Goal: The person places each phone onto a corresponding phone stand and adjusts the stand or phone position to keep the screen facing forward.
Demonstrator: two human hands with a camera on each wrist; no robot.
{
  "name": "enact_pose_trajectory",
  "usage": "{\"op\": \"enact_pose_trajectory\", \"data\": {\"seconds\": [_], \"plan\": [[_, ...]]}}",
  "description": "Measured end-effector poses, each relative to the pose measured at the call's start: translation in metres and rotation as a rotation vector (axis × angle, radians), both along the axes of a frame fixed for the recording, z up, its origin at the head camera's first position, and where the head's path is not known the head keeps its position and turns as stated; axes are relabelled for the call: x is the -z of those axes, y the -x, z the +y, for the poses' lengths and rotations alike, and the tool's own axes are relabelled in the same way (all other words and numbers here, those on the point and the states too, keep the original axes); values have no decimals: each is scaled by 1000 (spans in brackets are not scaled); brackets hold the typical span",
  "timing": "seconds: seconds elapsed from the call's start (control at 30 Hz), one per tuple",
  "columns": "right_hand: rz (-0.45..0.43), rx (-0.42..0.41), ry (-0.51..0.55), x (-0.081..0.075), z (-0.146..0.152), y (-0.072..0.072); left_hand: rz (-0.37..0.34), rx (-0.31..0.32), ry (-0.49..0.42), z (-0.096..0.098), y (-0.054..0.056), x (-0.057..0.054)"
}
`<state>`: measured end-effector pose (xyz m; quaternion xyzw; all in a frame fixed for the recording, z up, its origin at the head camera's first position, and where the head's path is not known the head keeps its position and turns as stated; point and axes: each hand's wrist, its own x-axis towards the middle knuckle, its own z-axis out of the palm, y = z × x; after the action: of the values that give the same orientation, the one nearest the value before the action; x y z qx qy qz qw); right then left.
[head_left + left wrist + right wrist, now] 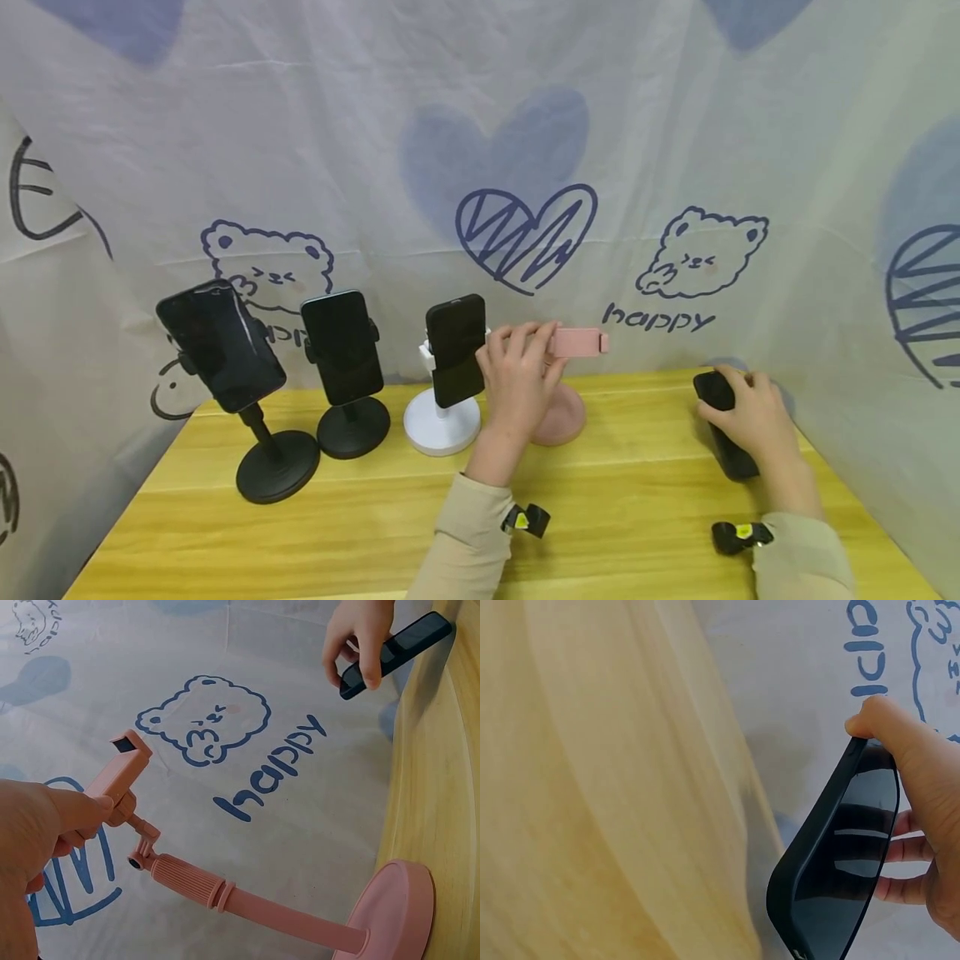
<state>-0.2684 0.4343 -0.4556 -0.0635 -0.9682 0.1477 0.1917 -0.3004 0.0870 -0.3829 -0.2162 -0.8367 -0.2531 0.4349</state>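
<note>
My left hand (519, 379) pinches the clamp end of a pink phone stand (292, 921), whose round base rests on the table. The pink clamp (577, 342) sticks out to the right of my fingers, with no phone in it. Over at the right side of the table, my right hand (757, 417) grips a black smartphone (847, 847) by its edges, thumb on one side and fingers on the other. In the right wrist view the phone's dark, glossy screen shows the fingers' reflection.
Left of my left hand, a white stand (442, 425) bears a black phone (457, 350). Farther left, two black stands (277, 467) each hold a dark phone (342, 346). A printed cloth (360, 150) hangs behind the wooden table (615, 500).
</note>
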Motion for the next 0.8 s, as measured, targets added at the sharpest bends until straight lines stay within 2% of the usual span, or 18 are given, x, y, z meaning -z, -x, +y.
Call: {"op": "enact_pose_trajectory", "data": {"seconds": [0.27, 0.5, 0.8], "plan": [[81, 19, 3, -10, -4, -5, 0, -10, -1, 0, 1, 0], [129, 12, 29, -27, -13, -12, -13, 6, -17, -1, 1, -1], [188, 2, 15, -46, -25, -19, -16, 20, -30, -1, 0, -1]]}}
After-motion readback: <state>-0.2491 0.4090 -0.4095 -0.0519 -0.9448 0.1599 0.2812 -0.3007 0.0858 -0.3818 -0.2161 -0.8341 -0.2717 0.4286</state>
